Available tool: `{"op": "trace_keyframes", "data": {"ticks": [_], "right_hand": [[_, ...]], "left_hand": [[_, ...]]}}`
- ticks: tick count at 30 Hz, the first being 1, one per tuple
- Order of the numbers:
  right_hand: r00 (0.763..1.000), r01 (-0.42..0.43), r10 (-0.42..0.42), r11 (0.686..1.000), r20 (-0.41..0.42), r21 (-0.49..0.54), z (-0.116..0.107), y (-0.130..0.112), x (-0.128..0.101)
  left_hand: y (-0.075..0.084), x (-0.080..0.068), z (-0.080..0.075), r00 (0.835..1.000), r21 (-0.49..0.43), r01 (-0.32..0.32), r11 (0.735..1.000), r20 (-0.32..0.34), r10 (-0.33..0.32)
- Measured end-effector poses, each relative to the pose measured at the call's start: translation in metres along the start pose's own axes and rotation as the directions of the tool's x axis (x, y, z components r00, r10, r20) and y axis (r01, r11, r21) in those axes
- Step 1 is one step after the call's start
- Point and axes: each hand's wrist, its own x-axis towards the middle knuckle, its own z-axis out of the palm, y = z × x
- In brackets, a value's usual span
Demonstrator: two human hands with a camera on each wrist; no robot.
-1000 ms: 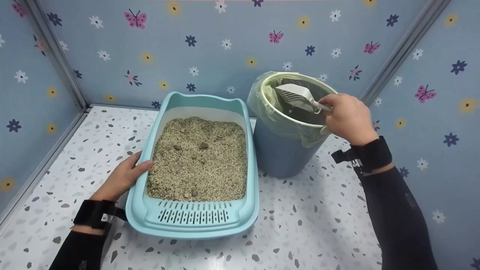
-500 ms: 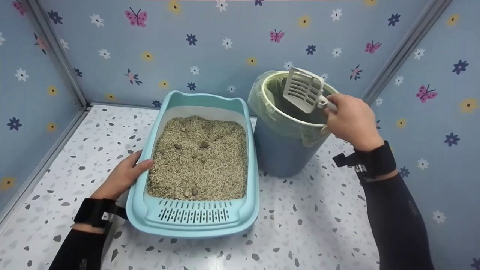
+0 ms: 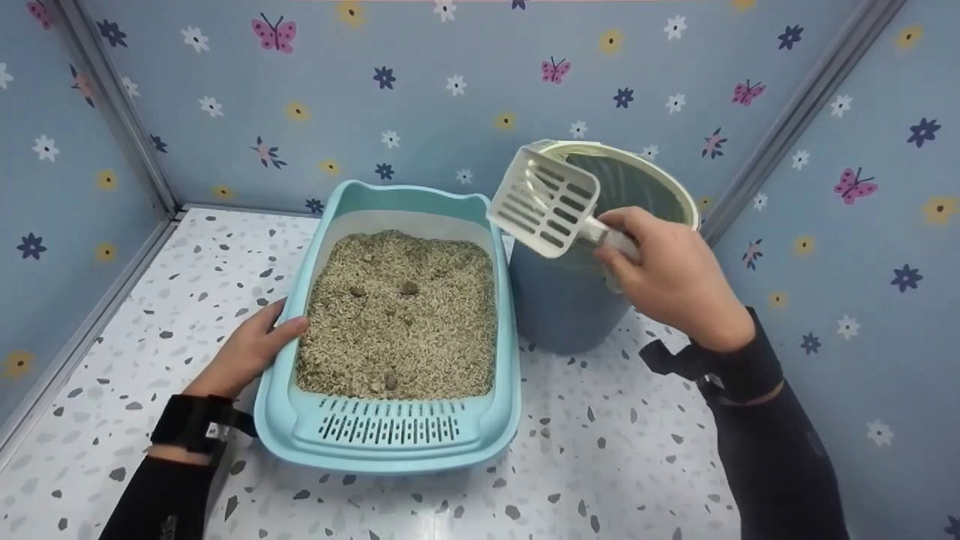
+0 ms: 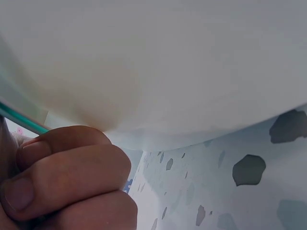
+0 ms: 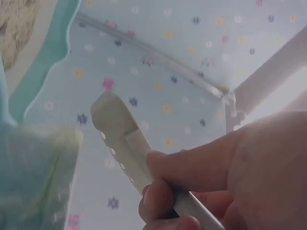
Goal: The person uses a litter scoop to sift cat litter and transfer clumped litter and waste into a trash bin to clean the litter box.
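A light blue litter box [image 3: 390, 442] full of tan litter [image 3: 401, 315] with a few dark clumps sits on the speckled floor. My left hand [image 3: 251, 349] grips its left rim, thumb over the edge; in the left wrist view the curled fingers [image 4: 72, 177] press under the pale wall [image 4: 158, 67]. My right hand [image 3: 671, 274] holds the handle of a white slotted scoop [image 3: 546, 201], which looks empty, in the air between the box and the blue bin [image 3: 577, 292]. The right wrist view shows the scoop [image 5: 120, 134] from below.
The bin has a green bag liner [image 3: 637, 180] and stands right of the box, close to the back corner. Flowered blue walls [image 3: 450, 82] close in the left, back and right. Speckled floor [image 3: 600, 450] lies in front and to the right.
My right hand has lifted the scoop out of the bin and carried it left, toward the litter box. My left hand stays on the rim.
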Motion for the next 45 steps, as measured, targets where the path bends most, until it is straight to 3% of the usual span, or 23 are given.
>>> {"op": "trace_keyframes", "data": {"ticks": [9,16,21,29,33,41,45], "right_hand": [[0.977,0.166,-0.154,0.984,0.144,-0.071,0.056,-0.027,0.009],[0.944,0.166,-0.109,0.973,0.312,-0.162,0.094,-0.038,0.021],[0.909,0.213,-0.110,0.952,0.401,-0.221,0.112,-0.047,0.033],[0.833,0.269,-0.024,0.891,0.552,-0.366,0.116,-0.063,0.065],[0.800,0.290,0.002,0.874,0.599,-0.390,0.111,-0.070,0.078],[0.737,0.324,0.040,0.855,0.675,-0.404,0.116,-0.083,0.091],[0.720,0.310,0.066,0.860,0.691,-0.406,0.125,-0.076,0.094]], "left_hand": [[-0.002,0.001,0.001,1.000,-0.001,0.001,1.000,0.001,-0.001],[0.000,0.001,0.000,1.000,-0.002,-0.006,1.000,-0.004,0.006],[-0.001,0.001,0.000,1.000,0.001,-0.007,1.000,-0.012,0.007],[-0.001,0.001,0.001,1.000,-0.002,-0.013,1.000,-0.007,0.013],[-0.001,0.002,0.000,1.000,-0.008,-0.015,1.000,0.005,0.015],[0.000,0.001,0.001,1.000,-0.016,-0.016,1.000,0.006,0.016],[0.000,0.000,0.001,1.000,-0.018,-0.015,1.000,0.006,0.015]]}}
